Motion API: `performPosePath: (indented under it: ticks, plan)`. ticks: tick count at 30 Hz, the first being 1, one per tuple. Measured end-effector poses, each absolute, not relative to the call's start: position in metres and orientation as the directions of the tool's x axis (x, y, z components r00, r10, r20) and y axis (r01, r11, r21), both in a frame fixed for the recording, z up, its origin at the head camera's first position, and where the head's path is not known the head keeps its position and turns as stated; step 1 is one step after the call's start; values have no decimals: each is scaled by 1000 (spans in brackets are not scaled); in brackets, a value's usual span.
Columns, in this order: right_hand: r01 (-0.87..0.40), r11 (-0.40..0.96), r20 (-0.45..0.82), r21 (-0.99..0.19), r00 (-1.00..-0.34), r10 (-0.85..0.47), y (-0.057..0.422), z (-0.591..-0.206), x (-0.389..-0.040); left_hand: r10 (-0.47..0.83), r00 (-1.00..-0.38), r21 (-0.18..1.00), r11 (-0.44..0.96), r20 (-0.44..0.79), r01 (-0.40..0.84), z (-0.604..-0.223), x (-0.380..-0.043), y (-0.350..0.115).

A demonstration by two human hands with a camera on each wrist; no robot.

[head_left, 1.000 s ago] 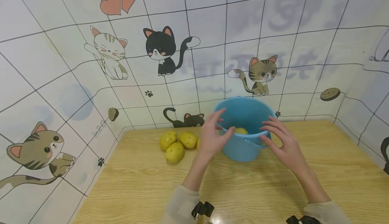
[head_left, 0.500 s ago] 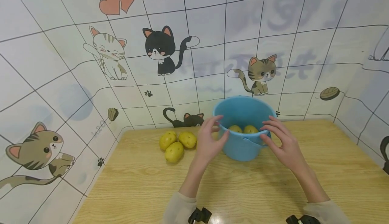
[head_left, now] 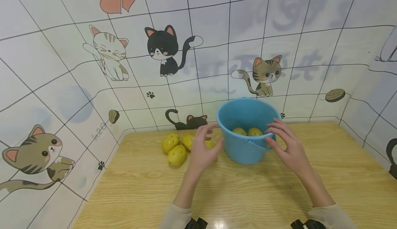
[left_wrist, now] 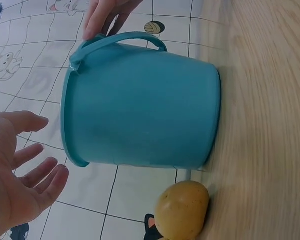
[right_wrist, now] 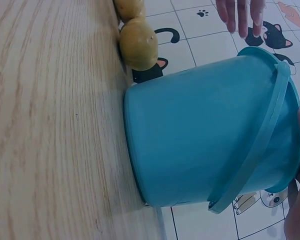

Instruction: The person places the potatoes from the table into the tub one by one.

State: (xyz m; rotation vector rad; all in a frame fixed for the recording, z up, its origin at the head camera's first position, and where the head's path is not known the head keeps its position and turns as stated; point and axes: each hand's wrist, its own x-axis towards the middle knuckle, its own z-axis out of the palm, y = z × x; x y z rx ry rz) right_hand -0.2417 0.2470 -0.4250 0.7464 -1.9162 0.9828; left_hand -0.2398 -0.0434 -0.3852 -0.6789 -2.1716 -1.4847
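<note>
A light blue bucket [head_left: 246, 150] stands upright on the table, its handle hanging down the near side. Two yellow potatoes [head_left: 255, 132] show inside it. My right hand [head_left: 291, 151] grips the rim on the right, thumb outside and fingers over the edge. Left of the bucket, my left hand [head_left: 201, 155] is in the air with spread fingers and holds nothing. Several more potatoes [head_left: 177, 155] lie on the table beyond and left of that hand, which partly covers some. In the left wrist view, one potato [left_wrist: 182, 210] sits beside the bucket's base, below the left hand [left_wrist: 22, 172].
The wooden table [head_left: 242, 194] reaches back to a tiled-pattern wall [head_left: 214, 63] printed with cartoon cats. The bucket and potatoes are near that back wall. Side walls rise at left and right.
My left hand has moved left, from over the bucket's rim to beside it. One potato showed inside at first; two show now. The right hand has kept its place on the rim.
</note>
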Motion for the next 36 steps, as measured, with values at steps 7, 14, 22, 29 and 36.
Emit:
performPosePath:
  ticks: [7, 14, 22, 29, 36]
  plan:
    - [-774, 523, 867, -357, -483, -124, 246, -425, -241, 141, -781, 706, 353, 608, 614, -393, -240, -55]
    - [-776, 522, 871, -353, -477, -120, 245, -427, -241, 128, -805, 721, 382, 579, 579, -401, -239, -69]
    - [-778, 522, 872, -350, -474, -123, 245, -428, -240, 110, -822, 736, 391, 559, 553, -412, -241, -87]
    - [-783, 519, 877, -342, -464, -123, 246, -430, -242, 85, -817, 721, 424, 570, 548, -416, -242, -101]
    - [-781, 524, 878, -340, -464, -121, 246, -431, -243, 55, -840, 734, 459, 539, 501, -421, -248, -118]
